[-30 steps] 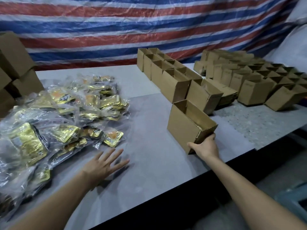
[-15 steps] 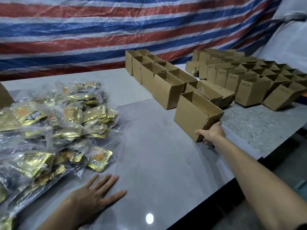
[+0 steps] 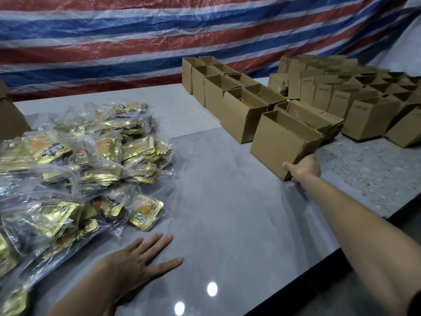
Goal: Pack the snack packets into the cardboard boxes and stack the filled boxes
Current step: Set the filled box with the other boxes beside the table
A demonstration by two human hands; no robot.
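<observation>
Snack packets of shiny gold foil in clear plastic bags (image 3: pixel 79 160) lie in a big heap on the left side of the smooth grey table (image 3: pixel 227 201), close to the person, I think so they are easy to grab; a plain brown box (image 3: pixel 11 119) peeks in at the far left edge. One front packet (image 3: pixel 145 213) shows a round orange picture and dark writing, too small to read. The left hand (image 3: pixel 136 258) lies flat on the table just beside the heap, fingers spread, holding nothing, maybe to lean on. The right hand (image 3: pixel 305 167) reaches far out and grips the near bottom corner of an open brown cardboard box (image 3: pixel 280 144), thumb on the front; I guess this box is to be pulled over to the packets for filling. Behind it, rows of open cardboard boxes (image 3: pixel 227 99) stand tops up, ready to fill; a second crowd of boxes (image 3: pixel 364 106) on the right has faint print on the sides, too blurry to read.
</observation>
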